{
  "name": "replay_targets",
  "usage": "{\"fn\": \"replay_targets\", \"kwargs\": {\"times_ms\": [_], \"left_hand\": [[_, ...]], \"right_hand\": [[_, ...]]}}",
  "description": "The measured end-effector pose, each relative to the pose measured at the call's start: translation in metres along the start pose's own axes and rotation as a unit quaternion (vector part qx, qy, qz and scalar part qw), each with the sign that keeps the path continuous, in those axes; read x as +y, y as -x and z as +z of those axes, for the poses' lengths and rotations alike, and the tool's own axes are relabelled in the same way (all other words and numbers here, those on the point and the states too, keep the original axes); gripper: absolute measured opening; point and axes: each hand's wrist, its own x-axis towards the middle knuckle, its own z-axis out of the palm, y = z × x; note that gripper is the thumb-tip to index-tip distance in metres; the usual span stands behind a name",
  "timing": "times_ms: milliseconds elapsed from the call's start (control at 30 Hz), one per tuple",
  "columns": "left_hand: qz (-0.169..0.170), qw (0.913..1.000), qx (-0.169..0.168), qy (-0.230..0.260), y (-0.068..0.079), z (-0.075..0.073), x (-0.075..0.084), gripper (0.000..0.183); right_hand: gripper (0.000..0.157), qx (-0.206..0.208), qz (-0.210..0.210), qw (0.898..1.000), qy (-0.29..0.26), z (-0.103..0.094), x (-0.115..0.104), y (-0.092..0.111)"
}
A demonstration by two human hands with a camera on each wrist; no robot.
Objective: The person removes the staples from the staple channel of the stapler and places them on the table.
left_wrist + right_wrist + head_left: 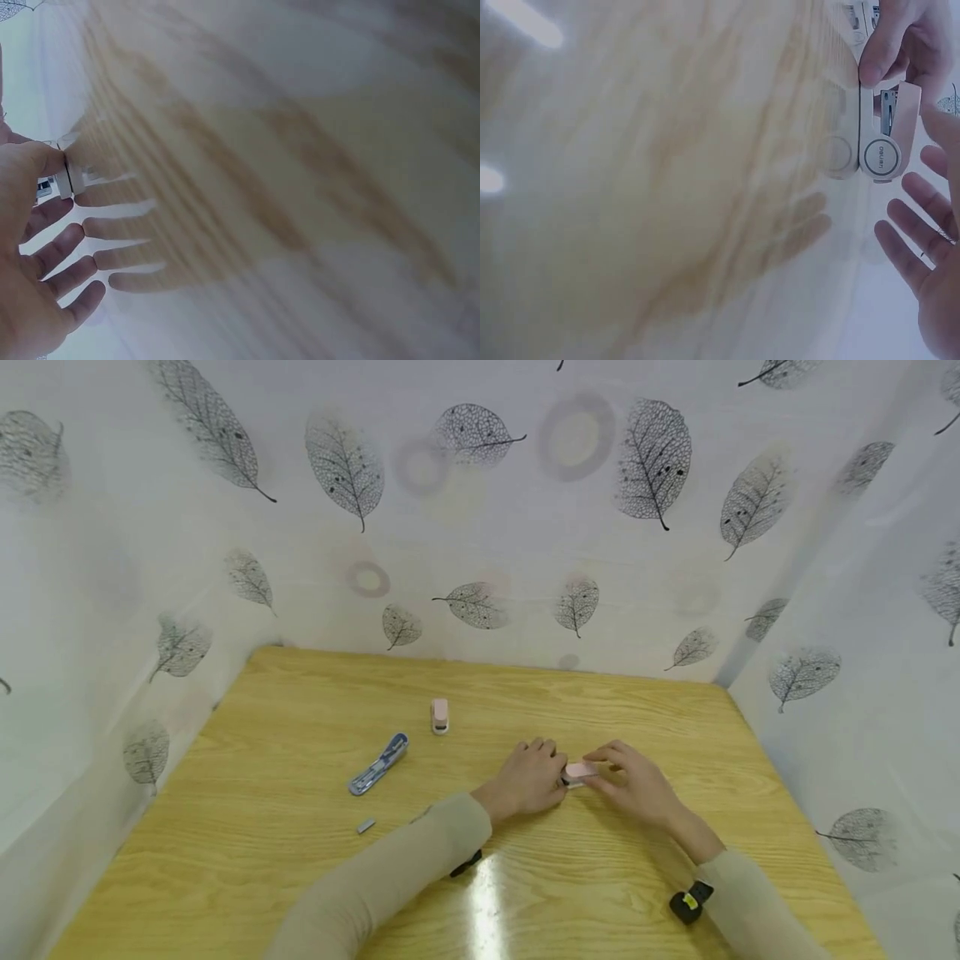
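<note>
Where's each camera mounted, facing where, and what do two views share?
Head: worn on the head, facing forward and down at the table; left hand, right hand and sleeves show.
Left wrist: on that wrist, looking low across the table; left hand shows.
Right wrist: on that wrist, low across the table at the held pink stapler; both hands show.
Shared: head and right wrist show that stapler between the hands.
</note>
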Motion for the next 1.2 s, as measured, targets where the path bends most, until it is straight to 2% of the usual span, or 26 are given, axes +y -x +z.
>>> {"fn": "replay_targets", "kwargs": {"times_ms": [167, 400, 567, 967, 1200], "left_hand": [[-0.003, 1.0, 0.001, 0.002, -0.001, 0.0, 0.001, 0.037], [-0.013, 0.9997, -0.002, 0.02, -0.002, 0.001, 0.001, 0.037], [-0.022, 0.9994, -0.002, 0.025, -0.002, 0.0, 0.001, 0.037], [-0.032, 0.9992, 0.0, 0.025, -0.003, 0.001, 0.0, 0.038], [-0.034, 0.9992, 0.005, 0.019, -0.001, 0.001, 0.003, 0.038]], "right_hand": [[0.03, -0.004, 0.048, 0.992, -0.12, 0.002, 0.008, -0.003], [0.027, -0.043, 0.074, 0.979, -0.183, 0.004, 0.016, -0.01], [0.029, -0.068, 0.083, 0.974, -0.198, 0.005, 0.017, -0.014], [0.027, -0.071, 0.086, 0.976, -0.188, 0.013, 0.017, -0.019], [0.025, -0.074, 0.081, 0.973, -0.202, 0.015, 0.02, -0.018]]}}
